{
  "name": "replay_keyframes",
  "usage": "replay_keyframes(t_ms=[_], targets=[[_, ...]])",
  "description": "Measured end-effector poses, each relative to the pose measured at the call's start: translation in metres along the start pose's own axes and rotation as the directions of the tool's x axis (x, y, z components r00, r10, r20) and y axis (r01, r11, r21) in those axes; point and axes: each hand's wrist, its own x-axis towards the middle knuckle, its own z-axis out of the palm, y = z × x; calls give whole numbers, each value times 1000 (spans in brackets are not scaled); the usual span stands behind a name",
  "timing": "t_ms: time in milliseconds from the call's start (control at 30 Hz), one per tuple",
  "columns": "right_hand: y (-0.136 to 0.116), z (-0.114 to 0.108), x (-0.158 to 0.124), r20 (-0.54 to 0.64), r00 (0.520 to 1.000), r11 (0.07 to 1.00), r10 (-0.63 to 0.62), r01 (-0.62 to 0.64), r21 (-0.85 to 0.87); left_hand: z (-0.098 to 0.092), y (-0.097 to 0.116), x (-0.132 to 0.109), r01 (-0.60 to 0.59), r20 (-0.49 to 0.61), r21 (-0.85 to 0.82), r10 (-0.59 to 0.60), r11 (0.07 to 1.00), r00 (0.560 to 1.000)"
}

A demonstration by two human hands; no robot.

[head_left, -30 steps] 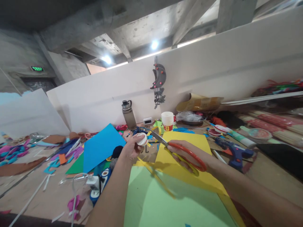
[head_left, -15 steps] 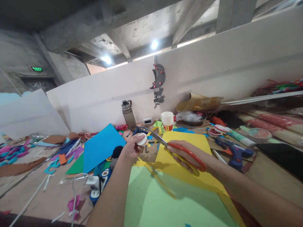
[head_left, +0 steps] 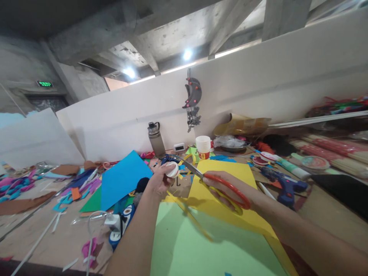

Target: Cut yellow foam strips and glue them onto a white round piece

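Observation:
In my left hand (head_left: 157,179) a small white round piece with a raised rim (head_left: 172,170) is pinched between thumb and fingers. Short yellow bits show at its right edge. My right hand (head_left: 220,181) is closed around scissors (head_left: 227,183) with red and yellow handles. Their blades point up and left, close to the right side of the white piece; whether they touch it I cannot tell. Below the hands a narrow yellow strip (head_left: 198,224) slants across a light green sheet (head_left: 201,253), which lies over yellow sheets (head_left: 238,172).
Paper cups (head_left: 203,143) and a grey bottle (head_left: 156,142) stand near the white partition. To the right lies a blue glue gun (head_left: 287,188). On the left are a blue sheet (head_left: 126,180), a power strip (head_left: 123,226) with a plugged-in cable, and scattered scraps.

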Motion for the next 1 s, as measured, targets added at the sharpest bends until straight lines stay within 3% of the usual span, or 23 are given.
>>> replay_keyframes(t_ms=[1000], targets=[[-4,1,-2,-12,1000,999,21,-21,-33,2,1,-2,-11,-3,-11,11,1000,1000]])
